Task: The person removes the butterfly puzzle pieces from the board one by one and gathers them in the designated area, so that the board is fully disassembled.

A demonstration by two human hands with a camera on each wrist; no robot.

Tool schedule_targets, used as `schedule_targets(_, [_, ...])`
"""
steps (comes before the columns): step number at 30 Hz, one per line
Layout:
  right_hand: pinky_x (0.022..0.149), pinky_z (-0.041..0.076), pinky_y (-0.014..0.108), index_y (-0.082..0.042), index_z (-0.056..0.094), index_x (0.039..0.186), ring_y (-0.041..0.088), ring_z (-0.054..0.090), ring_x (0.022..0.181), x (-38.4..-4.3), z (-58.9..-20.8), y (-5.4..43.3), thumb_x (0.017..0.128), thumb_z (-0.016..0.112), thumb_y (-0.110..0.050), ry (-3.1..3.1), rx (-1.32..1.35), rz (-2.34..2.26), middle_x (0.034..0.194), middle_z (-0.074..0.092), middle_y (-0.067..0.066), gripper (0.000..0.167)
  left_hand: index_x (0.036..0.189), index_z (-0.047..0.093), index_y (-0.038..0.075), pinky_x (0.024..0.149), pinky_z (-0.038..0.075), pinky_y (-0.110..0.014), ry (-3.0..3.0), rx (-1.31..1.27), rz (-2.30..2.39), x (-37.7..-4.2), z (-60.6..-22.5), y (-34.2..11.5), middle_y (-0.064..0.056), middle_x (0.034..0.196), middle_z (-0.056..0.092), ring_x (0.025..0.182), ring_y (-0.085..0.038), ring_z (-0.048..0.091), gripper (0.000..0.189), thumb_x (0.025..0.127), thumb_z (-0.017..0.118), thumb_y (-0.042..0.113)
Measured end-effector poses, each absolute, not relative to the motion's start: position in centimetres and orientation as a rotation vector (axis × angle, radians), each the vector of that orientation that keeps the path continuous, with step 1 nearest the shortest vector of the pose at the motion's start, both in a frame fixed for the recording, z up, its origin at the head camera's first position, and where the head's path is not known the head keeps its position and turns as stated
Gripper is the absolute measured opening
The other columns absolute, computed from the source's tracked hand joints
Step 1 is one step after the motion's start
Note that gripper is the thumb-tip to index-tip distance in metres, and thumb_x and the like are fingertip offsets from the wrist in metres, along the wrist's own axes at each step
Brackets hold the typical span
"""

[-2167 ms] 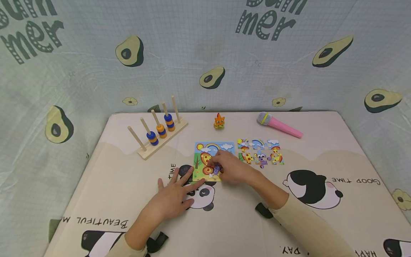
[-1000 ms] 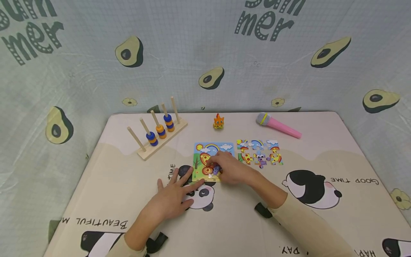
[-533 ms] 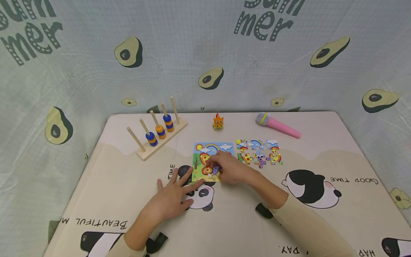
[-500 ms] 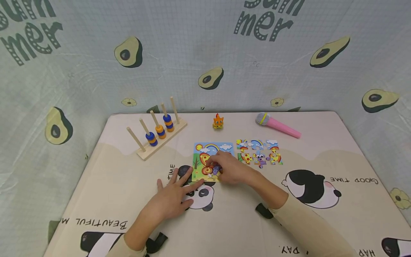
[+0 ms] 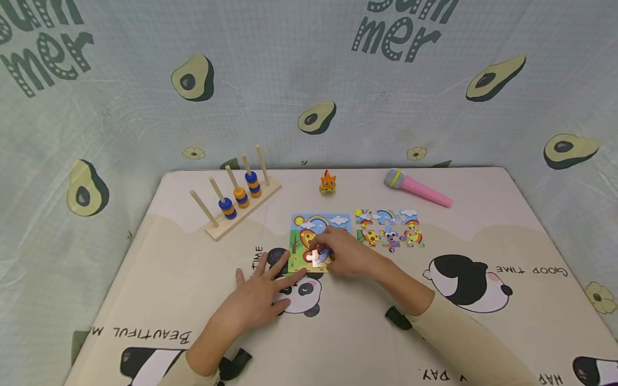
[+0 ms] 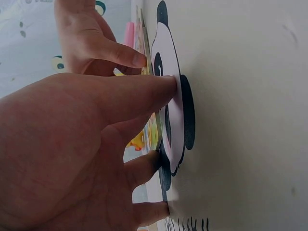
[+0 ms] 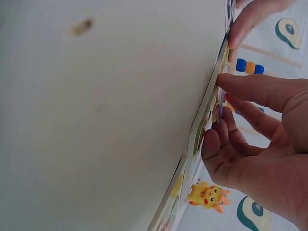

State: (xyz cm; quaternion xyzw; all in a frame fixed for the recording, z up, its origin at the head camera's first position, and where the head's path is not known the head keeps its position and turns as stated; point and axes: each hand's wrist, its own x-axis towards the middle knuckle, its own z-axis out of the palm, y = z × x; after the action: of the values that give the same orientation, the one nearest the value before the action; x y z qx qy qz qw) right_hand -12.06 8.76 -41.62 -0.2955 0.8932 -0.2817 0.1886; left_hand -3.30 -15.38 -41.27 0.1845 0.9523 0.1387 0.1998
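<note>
A square picture puzzle board [image 5: 296, 261] with a sun, rainbow and cartoon animals lies in the middle of the table. My right hand [image 5: 350, 254] is over its right half, pinching a small puzzle piece [image 5: 324, 255] with purple on it. In the right wrist view the piece's thin edge shows between thumb and fingers, close against the board. My left hand [image 5: 256, 297] lies spread with fingers apart, its fingertips at the board's lower left edge. The right hand covers the board's right part.
Several puzzle pieces [image 5: 390, 236] lie in two rows right of the board. Behind stand a wooden peg stand [image 5: 246, 209] with blue and orange rings and a small orange toy figure [image 5: 328, 183]. A pink toy microphone [image 5: 425, 191] lies at the back right.
Both hands stay nearly in place. The right fingers shift slightly over the board, and a bright glare now shows beside the fingertips.
</note>
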Motion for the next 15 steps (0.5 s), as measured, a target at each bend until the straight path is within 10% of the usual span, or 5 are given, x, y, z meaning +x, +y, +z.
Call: schedule_targets(15, [0.086, 0.049, 0.036, -0.015, 0.074, 0.119, 0.018, 0.052, 0.1, -12.04, -41.39, 8.44, 0.074, 0.075, 0.008, 2.485, -0.809, -0.777, 0.107, 0.06, 0.001, 0.051, 0.153, 0.05, 0.044, 0.103, 0.02, -0.091, 2.655, 0.505, 0.395, -3.31, -41.21, -15.34, 0.001, 0.175, 0.021, 0.158, -0.051, 0.015, 0.056, 0.101, 0.068, 0.035])
